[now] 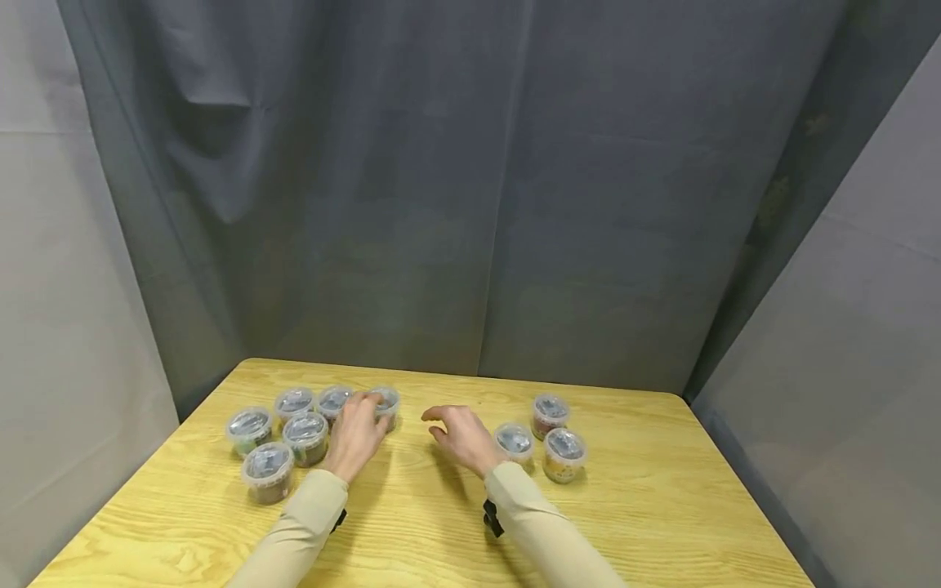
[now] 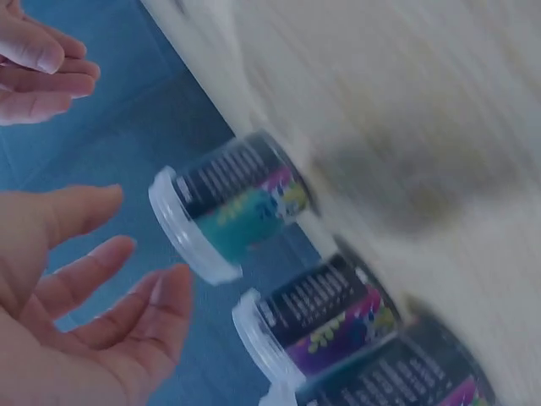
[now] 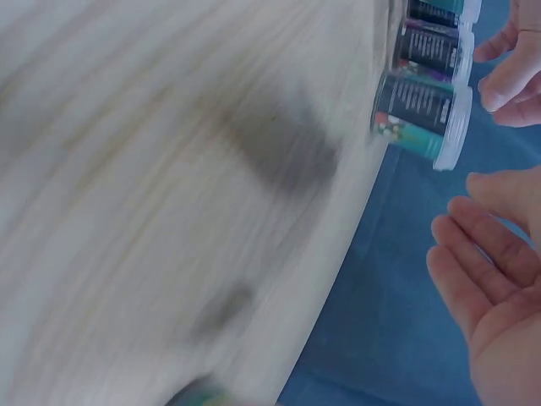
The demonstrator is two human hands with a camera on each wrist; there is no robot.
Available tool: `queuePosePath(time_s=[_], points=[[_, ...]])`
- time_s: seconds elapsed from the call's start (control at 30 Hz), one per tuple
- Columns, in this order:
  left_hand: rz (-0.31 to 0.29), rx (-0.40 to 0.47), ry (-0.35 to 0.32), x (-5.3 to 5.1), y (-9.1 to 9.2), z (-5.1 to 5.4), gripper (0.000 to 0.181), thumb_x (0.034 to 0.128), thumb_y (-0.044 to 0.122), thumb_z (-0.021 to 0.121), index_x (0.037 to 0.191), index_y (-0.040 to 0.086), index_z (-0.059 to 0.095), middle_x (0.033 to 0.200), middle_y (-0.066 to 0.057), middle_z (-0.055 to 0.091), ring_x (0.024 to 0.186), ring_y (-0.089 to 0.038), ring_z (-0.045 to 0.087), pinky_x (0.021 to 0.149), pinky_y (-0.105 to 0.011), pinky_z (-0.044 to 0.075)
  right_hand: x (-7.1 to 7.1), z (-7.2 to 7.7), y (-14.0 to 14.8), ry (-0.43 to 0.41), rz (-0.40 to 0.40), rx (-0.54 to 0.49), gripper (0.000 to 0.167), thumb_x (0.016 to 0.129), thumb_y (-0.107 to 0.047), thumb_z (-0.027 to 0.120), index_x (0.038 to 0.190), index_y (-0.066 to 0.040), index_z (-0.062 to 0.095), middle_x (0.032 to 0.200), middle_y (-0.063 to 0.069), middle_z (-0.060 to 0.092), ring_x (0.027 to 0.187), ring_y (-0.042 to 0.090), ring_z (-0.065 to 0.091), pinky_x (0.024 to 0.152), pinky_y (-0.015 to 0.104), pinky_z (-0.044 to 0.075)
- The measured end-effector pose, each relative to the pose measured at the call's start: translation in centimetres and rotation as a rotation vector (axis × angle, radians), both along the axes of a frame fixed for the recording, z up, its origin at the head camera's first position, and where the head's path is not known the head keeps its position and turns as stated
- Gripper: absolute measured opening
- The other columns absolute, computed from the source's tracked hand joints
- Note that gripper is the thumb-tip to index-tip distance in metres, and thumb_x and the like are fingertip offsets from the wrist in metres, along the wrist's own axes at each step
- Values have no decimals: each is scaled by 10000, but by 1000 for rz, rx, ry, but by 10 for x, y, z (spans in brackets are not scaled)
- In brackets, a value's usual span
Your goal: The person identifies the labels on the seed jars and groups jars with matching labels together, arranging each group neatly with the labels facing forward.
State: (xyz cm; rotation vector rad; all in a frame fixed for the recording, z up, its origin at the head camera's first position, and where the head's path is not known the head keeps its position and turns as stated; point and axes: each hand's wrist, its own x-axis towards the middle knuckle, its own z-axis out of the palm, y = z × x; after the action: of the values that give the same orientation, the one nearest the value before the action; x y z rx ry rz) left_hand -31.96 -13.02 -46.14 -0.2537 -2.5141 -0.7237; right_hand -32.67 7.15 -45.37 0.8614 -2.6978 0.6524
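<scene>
Lower centre, left hand by tub, fingers parted; right hand empty, fingers loose. Likely reach step; next probably needs a grip.

We cannot see the whole tub at the fingers of the left hand, which cover it partly. From the left wrist, the nearest tub is cut by the bottom edge, the table is blurred, and we cannot read the small print.
</scene>
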Motion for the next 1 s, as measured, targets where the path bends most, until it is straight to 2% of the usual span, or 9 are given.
queuePosePath(time_s=[0.2, 0.33, 0.5, 0.63, 0.73, 0.83, 1.0], points=[[-5, -34, -94, -2, -12, -5, 349, 856, 112, 758, 1175, 7, 660, 1157, -234, 611, 993, -393, 627, 783, -514, 559, -8, -2, -26, -88, 35, 89, 399, 922, -11, 629, 1312, -97, 610, 1315, 54, 641, 1204, 220, 612, 990, 342, 528], [-18, -40, -74, -4, -17, -11, 317, 848, 105, 766, 1140, 22, 670, 1150, -225, 607, 955, -381, 639, 759, -506, 564, -10, -4, -38, -99, 44, 157, 548, 924, -16, 629, 1437, -148, 492, 1421, 67, 553, 1286, 235, 548, 1063, 365, 476], [-30, -30, -52, -8, -17, -15, 267, 840, 94, 773, 1077, 35, 666, 1087, -189, 615, 857, -332, 647, 687, -450, 563, -13, -7, -41, -87, 29, 188, 616, 924, -34, 636, 1485, -182, 429, 1464, 123, 492, 1314, 280, 519, 1075, 401, 466], [-38, -7, -69, -10, -16, -17, 221, 835, 103, 779, 993, 53, 634, 1010, -156, 609, 777, -276, 613, 614, -395, 515, -14, -10, -41, -80, 39, 175, 611, 918, -14, 632, 1477, -166, 436, 1463, 111, 496, 1319, 268, 515, 1084, 391, 458], [-59, -5, -82, -12, -16, -16, 227, 832, 121, 787, 916, 66, 584, 892, -113, 570, 681, -211, 524, 560, -330, 427, -15, -11, -42, -77, 54, 144, 592, 911, 9, 627, 1458, -145, 460, 1461, 92, 505, 1323, 258, 513, 1095, 386, 447], [-94, 0, -98, -16, -16, -15, 267, 831, 142, 792, 860, 76, 535, 799, -77, 512, 649, -182, 442, 558, -298, 350, -16, -13, -41, -92, 56, 88, 573, 897, 37, 626, 1428, -135, 495, 1454, 72, 519, 1328, 254, 509, 1105, 384, 437], [-137, 25, -137, -18, -16, -12, 280, 821, 160, 799, 836, 82, 531, 784, -103, 541, 674, -193, 437, 582, -304, 338, -17, -17, -37, -130, 53, 0, 575, 878, 114, 583, 1395, -135, 533, 1428, 56, 548, 1321, 246, 516, 1093, 378, 450]])
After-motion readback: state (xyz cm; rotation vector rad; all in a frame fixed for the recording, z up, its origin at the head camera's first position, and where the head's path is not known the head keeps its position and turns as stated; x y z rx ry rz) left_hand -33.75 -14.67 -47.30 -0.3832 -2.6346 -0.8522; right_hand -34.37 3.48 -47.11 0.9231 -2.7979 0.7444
